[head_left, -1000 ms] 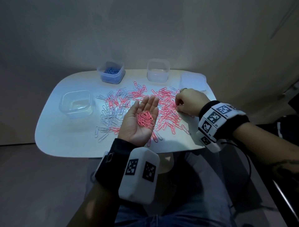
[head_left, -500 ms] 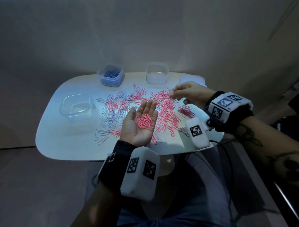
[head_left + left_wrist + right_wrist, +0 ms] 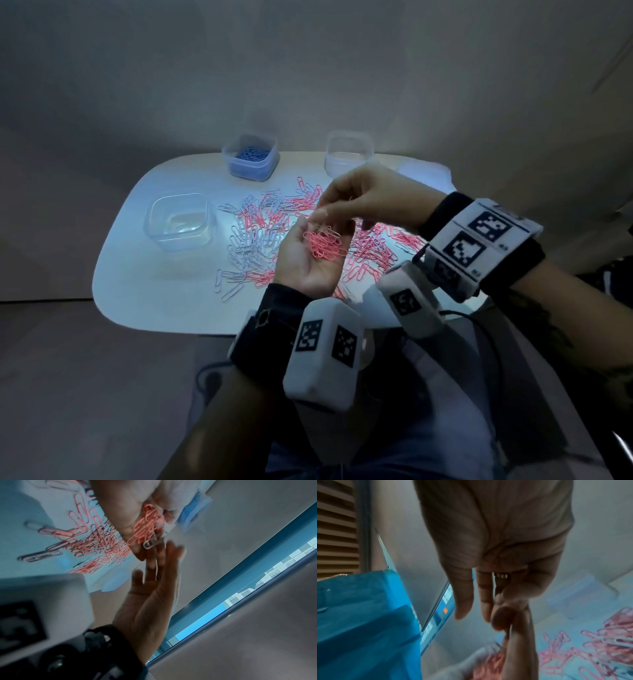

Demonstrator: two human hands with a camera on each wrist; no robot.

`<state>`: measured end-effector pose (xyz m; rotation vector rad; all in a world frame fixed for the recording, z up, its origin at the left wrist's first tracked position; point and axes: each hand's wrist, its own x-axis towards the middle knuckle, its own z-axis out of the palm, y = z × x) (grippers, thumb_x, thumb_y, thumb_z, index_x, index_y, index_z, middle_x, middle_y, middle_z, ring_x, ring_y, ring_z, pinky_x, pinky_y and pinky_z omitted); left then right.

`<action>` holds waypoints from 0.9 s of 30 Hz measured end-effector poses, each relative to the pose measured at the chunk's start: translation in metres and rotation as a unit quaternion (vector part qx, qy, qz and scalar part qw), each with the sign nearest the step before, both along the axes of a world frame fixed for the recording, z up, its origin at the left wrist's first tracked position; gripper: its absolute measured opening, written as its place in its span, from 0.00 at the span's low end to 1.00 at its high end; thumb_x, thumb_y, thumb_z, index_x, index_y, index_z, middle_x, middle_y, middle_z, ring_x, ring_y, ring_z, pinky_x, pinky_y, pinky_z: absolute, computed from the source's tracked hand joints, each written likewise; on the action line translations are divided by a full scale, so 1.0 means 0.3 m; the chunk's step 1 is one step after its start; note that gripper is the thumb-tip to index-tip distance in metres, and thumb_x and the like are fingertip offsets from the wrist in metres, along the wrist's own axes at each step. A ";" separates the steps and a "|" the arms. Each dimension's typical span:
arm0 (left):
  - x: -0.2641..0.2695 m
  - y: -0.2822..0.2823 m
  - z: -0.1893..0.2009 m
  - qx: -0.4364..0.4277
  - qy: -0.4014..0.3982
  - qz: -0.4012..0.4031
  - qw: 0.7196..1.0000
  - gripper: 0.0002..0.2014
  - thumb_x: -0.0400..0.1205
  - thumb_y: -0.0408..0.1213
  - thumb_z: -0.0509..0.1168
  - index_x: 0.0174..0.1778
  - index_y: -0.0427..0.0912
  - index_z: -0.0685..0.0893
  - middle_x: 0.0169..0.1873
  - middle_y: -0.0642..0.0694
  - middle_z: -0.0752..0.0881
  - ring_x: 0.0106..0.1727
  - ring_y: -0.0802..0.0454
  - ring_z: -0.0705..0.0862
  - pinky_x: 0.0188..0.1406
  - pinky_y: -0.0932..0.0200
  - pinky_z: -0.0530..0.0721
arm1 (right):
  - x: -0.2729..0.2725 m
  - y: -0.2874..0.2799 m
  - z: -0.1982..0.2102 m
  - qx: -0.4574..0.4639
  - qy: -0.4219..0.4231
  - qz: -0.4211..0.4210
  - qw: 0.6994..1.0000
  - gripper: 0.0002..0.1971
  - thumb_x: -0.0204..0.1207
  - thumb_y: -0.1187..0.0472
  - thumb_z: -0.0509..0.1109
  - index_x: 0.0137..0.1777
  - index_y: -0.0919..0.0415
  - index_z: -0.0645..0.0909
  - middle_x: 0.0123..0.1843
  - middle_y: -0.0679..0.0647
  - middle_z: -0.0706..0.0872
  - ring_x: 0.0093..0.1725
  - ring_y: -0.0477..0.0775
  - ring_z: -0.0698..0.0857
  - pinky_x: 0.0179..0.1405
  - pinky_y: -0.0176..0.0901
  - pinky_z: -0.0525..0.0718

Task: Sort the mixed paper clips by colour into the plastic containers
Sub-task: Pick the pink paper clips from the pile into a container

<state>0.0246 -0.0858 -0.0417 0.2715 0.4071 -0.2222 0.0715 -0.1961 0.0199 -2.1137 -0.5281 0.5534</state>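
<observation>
My left hand (image 3: pixel 298 262) is held palm up above the table and cups a small heap of pink paper clips (image 3: pixel 325 244); one pale clip (image 3: pixel 150 543) lies at the heap's edge. My right hand (image 3: pixel 323 205) hangs just over that palm, its thumb and fingertips pressed together (image 3: pixel 501 615) on what looks like a thin clip, mostly hidden. Mixed pink clips (image 3: pixel 376 246) and white clips (image 3: pixel 250 246) are spread on the table below. A container of blue clips (image 3: pixel 250 157) stands at the back.
An empty clear container (image 3: pixel 180 219) sits at the table's left and another one (image 3: pixel 348 150) at the back middle. A pale flat lid-like thing (image 3: pixel 424 171) lies at the back right. The white table (image 3: pixel 154 291) is bare along its front left edge.
My right hand has lifted off the pink clips on the table and moved left, over my left palm. The left hand has risen slightly with its heap.
</observation>
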 end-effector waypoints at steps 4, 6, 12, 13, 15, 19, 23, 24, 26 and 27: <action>-0.005 0.027 -0.001 -0.035 -0.015 -0.003 0.999 0.23 0.89 0.43 0.45 0.50 0.32 0.82 0.44 0.35 0.88 0.55 0.49 0.83 0.40 0.50 0.88 | 0.038 -0.064 0.018 0.064 -0.005 -0.124 0.990 0.05 0.75 0.62 0.70 0.46 0.64 0.82 0.33 0.53 0.82 0.25 0.36 0.79 0.20 0.24 0.71; -0.003 0.028 0.005 -0.019 -0.018 -0.009 1.000 0.23 0.89 0.44 0.44 0.52 0.33 0.81 0.48 0.35 0.87 0.58 0.50 0.81 0.49 0.49 0.85 | 0.021 -0.075 0.009 0.033 -0.026 -0.108 0.993 0.03 0.74 0.64 0.72 0.40 0.62 0.82 0.31 0.51 0.81 0.25 0.37 0.77 0.20 0.23 0.70; 0.007 0.004 0.004 0.003 -0.030 0.004 1.000 0.22 0.89 0.44 0.45 0.52 0.34 0.80 0.45 0.34 0.88 0.46 0.44 0.89 0.40 0.50 0.88 | -0.056 -0.016 -0.046 -0.053 -0.079 -0.036 0.995 0.08 0.69 0.64 0.76 0.31 0.55 0.82 0.26 0.45 0.78 0.23 0.35 0.75 0.28 0.23 0.70; 0.006 0.000 0.003 0.006 -0.028 0.006 1.000 0.21 0.88 0.44 0.46 0.51 0.34 0.80 0.42 0.35 0.88 0.40 0.44 0.89 0.38 0.51 0.88 | -0.058 -0.011 -0.054 -0.058 -0.083 -0.040 0.994 0.07 0.68 0.65 0.76 0.32 0.57 0.83 0.26 0.46 0.78 0.24 0.37 0.75 0.29 0.25 0.70; 0.001 -0.006 0.002 0.012 -0.030 0.010 0.999 0.20 0.88 0.44 0.47 0.51 0.34 0.80 0.41 0.35 0.88 0.37 0.44 0.90 0.38 0.52 0.88 | -0.055 -0.007 -0.067 -0.047 -0.069 -0.051 0.995 0.08 0.69 0.66 0.75 0.32 0.57 0.81 0.26 0.47 0.78 0.27 0.40 0.74 0.35 0.33 0.74; -0.010 -0.009 0.006 0.017 -0.028 0.017 0.999 0.19 0.88 0.42 0.48 0.50 0.33 0.81 0.41 0.34 0.88 0.37 0.43 0.90 0.37 0.52 0.88 | -0.054 -0.006 -0.066 0.028 -0.024 -0.074 0.997 0.10 0.69 0.70 0.74 0.31 0.57 0.81 0.26 0.47 0.80 0.28 0.40 0.78 0.38 0.35 0.78; -0.045 0.044 -0.015 -0.007 0.016 0.037 0.999 0.21 0.88 0.42 0.47 0.46 0.34 0.82 0.38 0.37 0.89 0.36 0.44 0.90 0.34 0.52 0.88 | -0.009 0.010 -0.051 0.080 -0.018 -0.149 0.985 0.12 0.71 0.71 0.71 0.31 0.58 0.77 0.26 0.48 0.76 0.16 0.32 0.72 0.16 0.21 0.67; -0.064 0.069 -0.019 -0.017 0.028 0.042 0.999 0.21 0.88 0.41 0.47 0.44 0.33 0.82 0.35 0.37 0.89 0.34 0.43 0.90 0.32 0.51 0.88 | 0.015 0.015 -0.055 0.045 -0.019 -0.142 0.989 0.13 0.71 0.70 0.71 0.29 0.58 0.75 0.26 0.49 0.76 0.16 0.34 0.72 0.14 0.21 0.65; -0.100 0.121 -0.020 -0.051 0.048 0.060 0.996 0.23 0.88 0.39 0.47 0.39 0.30 0.83 0.32 0.35 0.89 0.31 0.41 0.90 0.29 0.48 0.87 | 0.061 0.030 -0.069 -0.083 -0.004 -0.084 0.993 0.13 0.72 0.68 0.71 0.29 0.58 0.74 0.27 0.50 0.77 0.22 0.38 0.73 0.13 0.22 0.65; -0.115 0.145 -0.018 -0.070 0.056 0.073 0.993 0.24 0.88 0.38 0.48 0.37 0.29 0.84 0.31 0.34 0.88 0.29 0.40 0.89 0.29 0.46 0.86 | 0.077 0.039 -0.080 -0.131 0.007 -0.058 0.990 0.13 0.73 0.67 0.71 0.29 0.58 0.74 0.28 0.51 0.78 0.24 0.41 0.74 0.14 0.23 0.67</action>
